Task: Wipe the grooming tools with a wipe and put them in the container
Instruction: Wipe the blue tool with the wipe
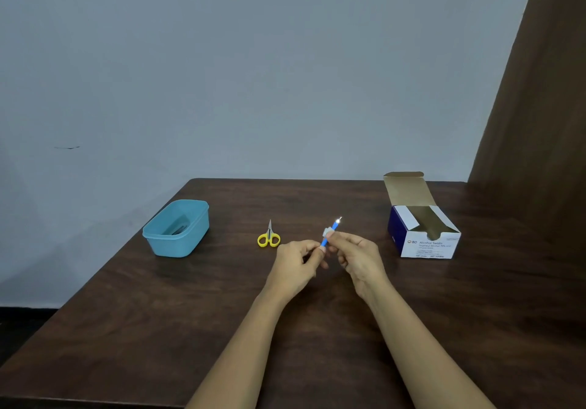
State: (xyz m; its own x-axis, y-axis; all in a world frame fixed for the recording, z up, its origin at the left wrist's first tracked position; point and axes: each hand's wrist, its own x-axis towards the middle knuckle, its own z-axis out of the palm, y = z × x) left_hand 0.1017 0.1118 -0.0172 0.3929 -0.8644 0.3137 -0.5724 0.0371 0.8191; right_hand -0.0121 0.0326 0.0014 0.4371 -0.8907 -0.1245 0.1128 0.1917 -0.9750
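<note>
Left hand [298, 258] pinching blue-handled tool [326, 240], right hand [355, 255] holding white wipe [328, 232] around it, above wooden table [158, 329]

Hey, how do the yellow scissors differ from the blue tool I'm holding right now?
The yellow scissors lie flat on the table, untouched; the left hand holds the blue tool above it. The right hand pinches a white wipe around the blue tool; the yellow scissors have none. The yellow scissors have ring handles, the blue tool a straight one. Both have metal tips pointing away.

Scissors [269, 237] btwn hands [329, 258] & container [176, 228].
</note>
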